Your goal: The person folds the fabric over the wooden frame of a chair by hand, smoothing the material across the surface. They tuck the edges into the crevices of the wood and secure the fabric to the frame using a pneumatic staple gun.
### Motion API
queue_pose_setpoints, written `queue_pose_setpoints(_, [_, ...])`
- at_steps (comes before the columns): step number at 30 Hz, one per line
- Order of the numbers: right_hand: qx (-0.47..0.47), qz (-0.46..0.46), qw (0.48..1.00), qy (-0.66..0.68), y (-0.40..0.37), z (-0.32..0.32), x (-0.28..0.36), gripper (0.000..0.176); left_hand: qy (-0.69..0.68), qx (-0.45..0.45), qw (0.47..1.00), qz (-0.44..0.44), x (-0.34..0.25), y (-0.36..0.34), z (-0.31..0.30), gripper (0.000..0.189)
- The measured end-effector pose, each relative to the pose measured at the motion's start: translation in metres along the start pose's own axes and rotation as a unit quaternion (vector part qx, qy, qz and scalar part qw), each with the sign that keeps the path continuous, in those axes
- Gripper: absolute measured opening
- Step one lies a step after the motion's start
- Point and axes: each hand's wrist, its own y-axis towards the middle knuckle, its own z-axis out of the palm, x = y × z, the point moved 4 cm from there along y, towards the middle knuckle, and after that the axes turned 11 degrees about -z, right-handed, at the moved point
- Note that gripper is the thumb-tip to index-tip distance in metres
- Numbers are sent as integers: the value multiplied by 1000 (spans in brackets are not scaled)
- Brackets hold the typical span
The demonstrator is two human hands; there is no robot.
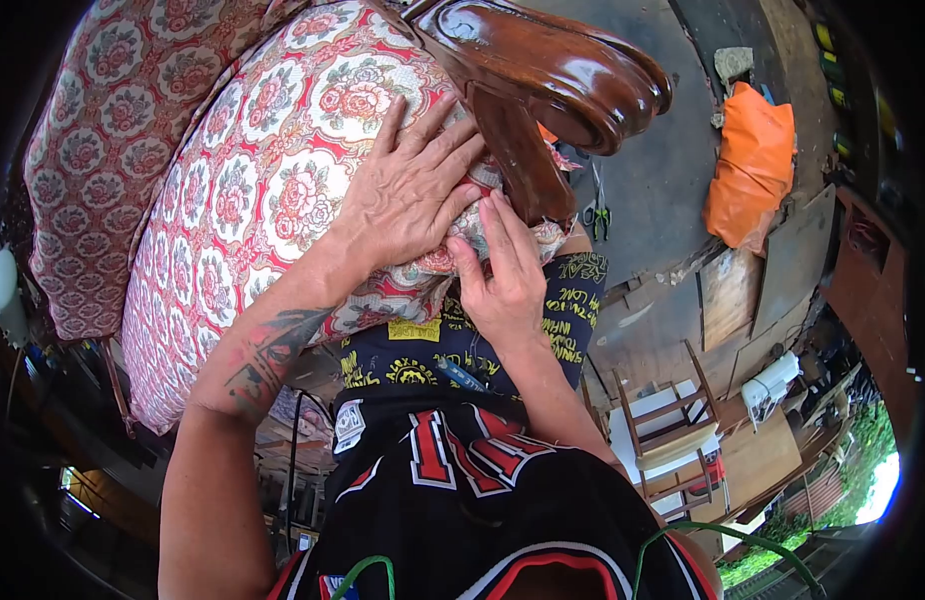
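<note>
A seat covered in red and white floral fabric (233, 200) fills the upper left, beside a glossy brown carved wooden arm (553, 60) with its upright post. My left hand (408, 195) lies on the fabric near the seat's front corner, palm down with fingers spread toward the wood. Close to its thumb, my right hand (503, 270) pinches the fabric edge between thumb and fingers, just below the wooden post. Folded fabric hangs under both hands over my patterned shorts (573, 310).
An orange bag (751, 165) lies on the floor at the right. Green-handled scissors (598, 220) are right of the wooden post. A wooden chair frame (673, 430) and a white object (773, 385) stand at the lower right. A floral backrest (103, 150) rises at the left.
</note>
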Motion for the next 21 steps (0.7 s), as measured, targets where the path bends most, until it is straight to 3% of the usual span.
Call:
queue_pose_setpoints(2, [-29, -10, 999, 43, -14, -9, -8, 53, 22, 9, 1000, -14, 0, 1, 1, 56])
queue_pose_setpoints(5, [-68, 22, 997, -20, -30, -28, -13, 49, 13, 16, 1000, -24, -3, 4, -4, 57])
queue_pose_setpoints(9, [-43, 13, 997, -70, -26, -37, -19, 49, 16, 26, 999, -38, -4, 4, -4, 59])
queue_pose_setpoints(11, [-15, 55, 997, -55, -36, -30, -31, 41, 21, 28, 999, -38, -4, 4, -4, 59])
queue_pose_setpoints(13, [4, 20, 999, -49, -38, -31, -35, 31, 20, 26, 998, -47, -6, 3, -3, 60])
queue_pose_setpoints(16, [-9, 77, 991, 112, -45, -30, -47, 17, 29, 33, 998, -50, -6, 2, -3, 62])
queue_pose_setpoints(21, [26, 59, 986, 156, -38, -54, -65, 9, 23, 19, 998, -48, -15, 2, 0, 65])
